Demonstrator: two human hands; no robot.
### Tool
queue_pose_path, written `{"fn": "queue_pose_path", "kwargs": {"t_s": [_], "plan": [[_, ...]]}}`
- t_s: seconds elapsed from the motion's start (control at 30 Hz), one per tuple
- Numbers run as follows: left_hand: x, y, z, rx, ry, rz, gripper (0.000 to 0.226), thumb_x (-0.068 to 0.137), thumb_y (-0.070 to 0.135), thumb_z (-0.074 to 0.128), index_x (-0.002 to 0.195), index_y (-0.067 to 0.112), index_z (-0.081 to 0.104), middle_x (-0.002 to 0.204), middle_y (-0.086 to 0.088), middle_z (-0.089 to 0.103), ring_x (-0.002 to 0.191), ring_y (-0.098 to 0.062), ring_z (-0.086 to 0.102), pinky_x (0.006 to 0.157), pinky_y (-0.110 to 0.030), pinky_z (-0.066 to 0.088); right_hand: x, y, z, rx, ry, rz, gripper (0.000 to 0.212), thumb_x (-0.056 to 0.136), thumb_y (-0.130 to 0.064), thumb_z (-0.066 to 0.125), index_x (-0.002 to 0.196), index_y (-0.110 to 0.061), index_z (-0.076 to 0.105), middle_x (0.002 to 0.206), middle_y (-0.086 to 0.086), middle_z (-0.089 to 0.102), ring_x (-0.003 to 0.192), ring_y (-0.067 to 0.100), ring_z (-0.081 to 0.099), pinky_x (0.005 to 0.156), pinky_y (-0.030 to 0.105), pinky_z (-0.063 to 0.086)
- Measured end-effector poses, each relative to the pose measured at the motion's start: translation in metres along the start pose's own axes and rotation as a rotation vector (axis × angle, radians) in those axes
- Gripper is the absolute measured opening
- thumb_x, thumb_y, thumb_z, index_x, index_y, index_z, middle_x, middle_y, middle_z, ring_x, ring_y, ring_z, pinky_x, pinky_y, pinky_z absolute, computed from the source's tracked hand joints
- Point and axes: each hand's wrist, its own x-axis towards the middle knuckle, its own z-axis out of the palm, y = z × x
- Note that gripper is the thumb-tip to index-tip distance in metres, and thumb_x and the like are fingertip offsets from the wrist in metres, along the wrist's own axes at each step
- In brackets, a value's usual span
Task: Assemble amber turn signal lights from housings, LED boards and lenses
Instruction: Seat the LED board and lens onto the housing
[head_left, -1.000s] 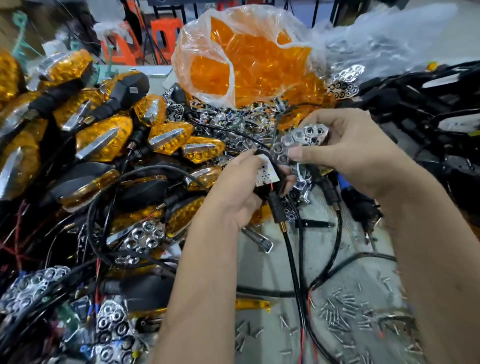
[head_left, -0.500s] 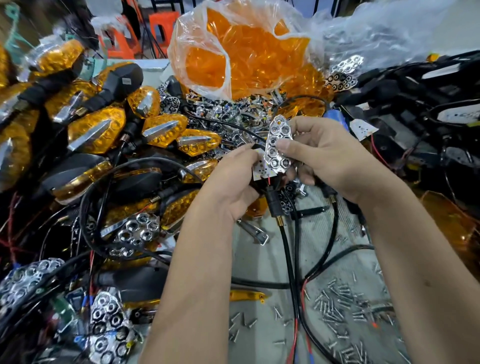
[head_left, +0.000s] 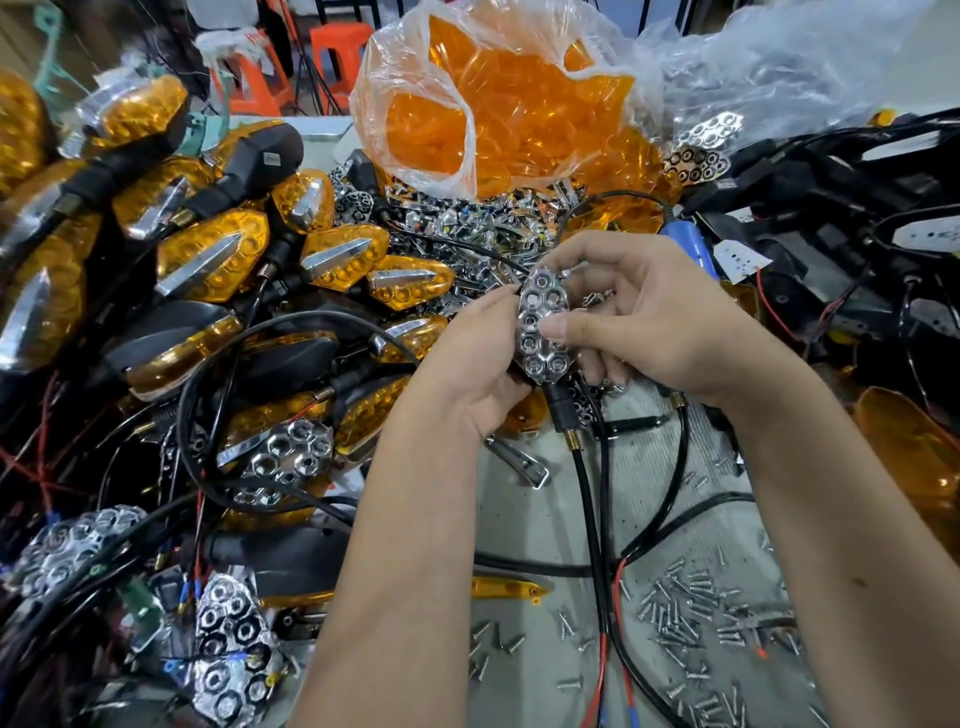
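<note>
Finished lights (head_left: 218, 265): a heap of assembled amber units fills the left side, well apart from the work in hand.
Spare reflectors (head_left: 285, 460): loose chrome honeycomb pieces lie among black cables at lower left.
Left hand (head_left: 467, 374): curled around a black housing from below, fingertips at the reflector's left edge; the housing itself is almost wholly hidden by palm and reflector.
Chrome reflector (head_left: 543, 330): now upright and laid over the housing between both hands; a second ago it was held tilted up and to the right, clear of the white LED board.
Meaning: the board is now covered, so the reflector seems to be going into its seat; whether it has clicked home cannot be told.
Right hand (head_left: 660, 317): thumb pressed flat on the reflector's face, fingers wrapped behind, pinching it against the housing.
Cable (head_left: 584, 467): black lead runs down from the housing toward the bottom edge.
Lens bag (head_left: 498, 98): amber lenses wait behind the hands; a lens is likely next.
Screws (head_left: 711, 618): scattered at lower right.
</note>
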Motion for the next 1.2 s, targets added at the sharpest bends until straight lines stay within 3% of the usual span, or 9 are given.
{"fn": "queue_pose_path", "kwargs": {"t_s": [0.07, 0.23, 0.33, 0.43, 0.57, 0.7, 0.87, 1.07, 1.2], "plan": [[-0.001, 0.0006, -0.0008, -0.018, -0.003, -0.004, 0.029, 0.11, 0.011, 0.044, 0.129, -0.002, 0.061, 0.104, -0.02, 0.063, 0.083, -0.028, 0.057, 0.066, -0.033, 0.048, 0.0004, 0.0004, 0.0015, 0.0, 0.017, 0.003, 0.031, 0.089, -0.002, 0.078, 0.113, -0.016, 0.066, 0.085, 0.012, 0.065, 0.046, 0.023, 0.063, 0.038, 0.024, 0.045], [-0.0031, 0.0017, -0.001, -0.069, -0.033, -0.005, 0.018, 0.109, 0.014, 0.048, 0.113, 0.011, 0.065, 0.092, -0.013, 0.064, 0.07, -0.021, 0.059, 0.06, -0.031, 0.049, 0.0007, 0.0014, 0.0023, -0.075, 0.037, 0.007, 0.034, 0.089, -0.005, 0.079, 0.115, -0.025, 0.069, 0.075, -0.002, 0.063, 0.046, 0.022, 0.065, 0.041, 0.022, 0.045], [-0.0045, 0.0023, -0.0013, -0.092, -0.033, -0.005, 0.022, 0.111, 0.016, 0.046, 0.117, 0.009, 0.065, 0.094, -0.014, 0.067, 0.072, -0.022, 0.063, 0.06, -0.031, 0.055, 0.001, 0.0021, 0.0022, -0.08, 0.048, 0.015, 0.037, 0.09, -0.007, 0.079, 0.114, -0.033, 0.068, 0.075, -0.005, 0.063, 0.046, 0.02, 0.064, 0.041, 0.021, 0.044], [-0.0059, 0.0035, -0.0015, -0.114, -0.038, -0.011, 0.03, 0.112, 0.015, 0.041, 0.126, 0.0, 0.063, 0.105, -0.018, 0.069, 0.085, -0.027, 0.066, 0.071, -0.037, 0.057, 0.0009, 0.0019, 0.0009, -0.079, 0.058, 0.011, 0.041, 0.09, -0.008, 0.079, 0.113, -0.039, 0.068, 0.076, -0.006, 0.061, 0.046, 0.018, 0.064, 0.041, 0.019, 0.042], [-0.0062, 0.004, -0.0008, -0.112, -0.025, -0.012, 0.035, 0.112, 0.013, 0.038, 0.137, -0.004, 0.057, 0.113, -0.021, 0.066, 0.098, -0.031, 0.06, 0.078, -0.04, 0.054, 0.0014, 0.0029, 0.0015, -0.1, 0.06, 0.014, 0.041, 0.089, -0.009, 0.08, 0.117, -0.036, 0.068, 0.077, -0.006, 0.063, 0.047, 0.019, 0.065, 0.043, 0.021, 0.043], [-0.0056, 0.0042, -0.0027, -0.138, -0.031, -0.008, 0.032, 0.111, 0.01, 0.039, 0.132, -0.002, 0.06, 0.107, -0.02, 0.068, 0.088, -0.027, 0.064, 0.073, -0.037, 0.057, 0.0027, 0.0038, 0.0036, -0.121, 0.075, 0.015, 0.041, 0.088, -0.008, 0.08, 0.113, -0.038, 0.069, 0.076, -0.009, 0.063, 0.048, 0.019, 0.066, 0.044, 0.02, 0.044], [-0.0059, 0.003, -0.003, -0.137, -0.06, -0.023, 0.033, 0.111, 0.012, 0.041, 0.135, -0.003, 0.06, 0.108, -0.019, 0.069, 0.091, -0.029, 0.064, 0.074, -0.038, 0.058, 0.0016, 0.0034, 0.0023, -0.101, 0.071, 0.024, 0.043, 0.088, -0.008, 0.081, 0.11, -0.043, 0.069, 0.076, -0.007, 0.065, 0.046, 0.017, 0.064, 0.042, 0.019, 0.042], [-0.0049, 0.0022, -0.0074, -0.152, -0.083, -0.023, 0.031, 0.111, 0.015, 0.044, 0.132, 0.0, 0.062, 0.1, -0.014, 0.069, 0.082, -0.021, 0.062, 0.068, -0.034, 0.056, 0.0006, 0.0005, 0.0027, -0.065, 0.066, 0.006, 0.042, 0.087, -0.008, 0.081, 0.111, -0.04, 0.07, 0.077, 0.001, 0.066, 0.046, 0.016, 0.062, 0.04, 0.019, 0.042], [-0.0055, 0.0036, -0.0079, -0.174, -0.098, -0.032, 0.027, 0.111, 0.016, 0.044, 0.125, 0.004, 0.064, 0.091, -0.011, 0.072, 0.075, -0.018, 0.065, 0.063, -0.031, 0.059, -0.0003, 0.0001, 0.0025, -0.038, 0.072, -0.007, 0.041, 0.086, -0.009, 0.081, 0.113, -0.037, 0.07, 0.077, -0.004, 0.065, 0.046, 0.016, 0.062, 0.04, 0.02, 0.042]]}}
